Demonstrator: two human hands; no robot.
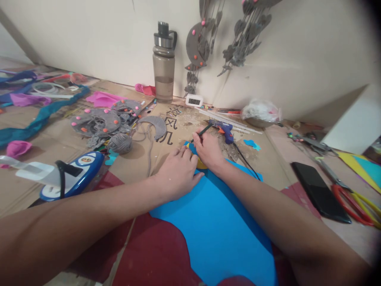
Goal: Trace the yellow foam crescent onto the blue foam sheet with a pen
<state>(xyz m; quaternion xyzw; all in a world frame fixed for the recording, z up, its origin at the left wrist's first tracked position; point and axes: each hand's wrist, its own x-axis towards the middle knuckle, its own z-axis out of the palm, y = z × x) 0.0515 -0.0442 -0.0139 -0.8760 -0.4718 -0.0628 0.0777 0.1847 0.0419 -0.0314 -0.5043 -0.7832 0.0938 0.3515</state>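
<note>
A large blue sheet [223,222] lies in front of me, with a yellow piece [203,165] on its far end, mostly covered by my hands. My left hand [180,171] rests palm down there, fingers laid over the yellow piece and the sheet, thumb stretched out to the side. In my right hand [210,151] is a dark pen [204,130], gripped between thumb and fingers, its upper end pointing up and right. The pen's tip and its contact point are hidden. Just beyond the right hand lies a blue glue gun [224,130] with an orange trigger.
A water bottle [163,67] and a small digital clock [194,100] stand by the wall. Grey yarn [119,143] and felt crescents [156,126] lie left. To the right are a black phone [320,192] and red-handled scissors [351,204]. The glue gun's cord [245,160] runs beside my right forearm.
</note>
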